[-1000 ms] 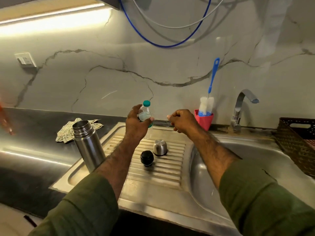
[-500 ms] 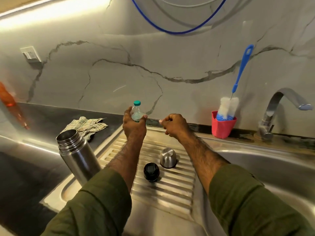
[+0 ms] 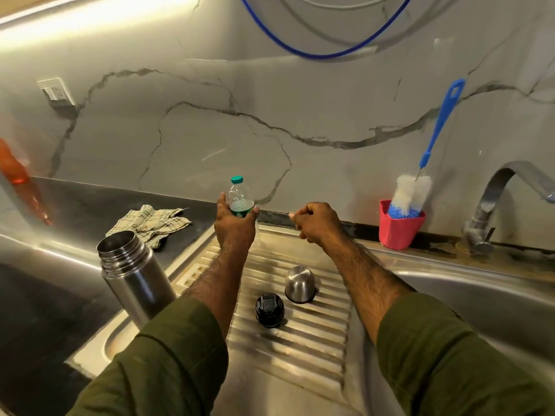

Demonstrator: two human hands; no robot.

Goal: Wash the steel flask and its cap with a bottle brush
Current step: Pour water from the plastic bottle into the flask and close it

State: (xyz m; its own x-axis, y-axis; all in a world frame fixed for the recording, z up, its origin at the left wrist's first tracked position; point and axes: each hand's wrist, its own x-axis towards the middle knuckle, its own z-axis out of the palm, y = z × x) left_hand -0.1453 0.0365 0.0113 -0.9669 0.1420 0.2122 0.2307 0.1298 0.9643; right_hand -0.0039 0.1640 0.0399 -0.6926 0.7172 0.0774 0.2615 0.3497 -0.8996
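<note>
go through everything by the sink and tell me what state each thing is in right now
Steel flask: upright, uncapped.
Steel cup cap: upside down on drainboard.
Black stopper: off, on drainboard.
Small bottle: capped, held by left hand.
Right hand: curled, empty.
Bottle brush: standing in red cup.

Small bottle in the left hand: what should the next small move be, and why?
Probably the right hand should twist off the green cap. The left hand holds the bottle upright and capped, the right holds nothing, and the flask stands open, likely awaiting the liquid.
</note>
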